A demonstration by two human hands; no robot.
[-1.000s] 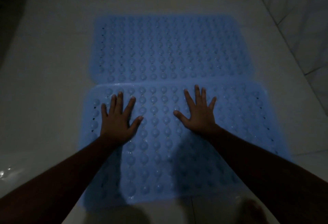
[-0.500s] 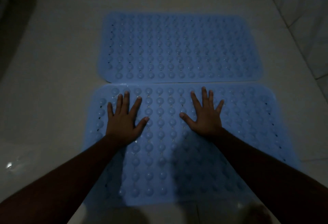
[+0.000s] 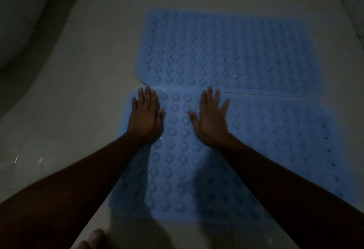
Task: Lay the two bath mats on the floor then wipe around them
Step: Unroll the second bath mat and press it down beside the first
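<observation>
At the far left a pale curved fixture (image 3: 17, 22) sits in shadow, too dim to identify, and beside it the pale tiled floor (image 3: 88, 75) shows a few wet glints near its left edge. Next comes the left hand (image 3: 144, 113), palm down with its fingers straight and close together, pressed flat on the far left corner of the near blue rubber bath mat with raised round bumps (image 3: 266, 140). The right hand (image 3: 211, 117) lies just beside it on the same mat, also flat, with fingers and thumb spread; neither hand pinches or lifts anything. Beyond the fingertips lies the far blue rubber bath mat of the same bumpy pattern (image 3: 226, 51), flat on the floor with its near edge meeting the near mat's far edge, touching or slightly overlapping at the left and parting into a thin dark seam toward the right. Both mats appear laid, so the hands seem to be pressing the near one down before any wiping. The risk from here is that the wet-looking floor lets the near mat slide under a push, riding over its neighbour or skewing the seam. A bare foot (image 3: 94, 239) at the bottom edge could also slip on the damp tile.
</observation>
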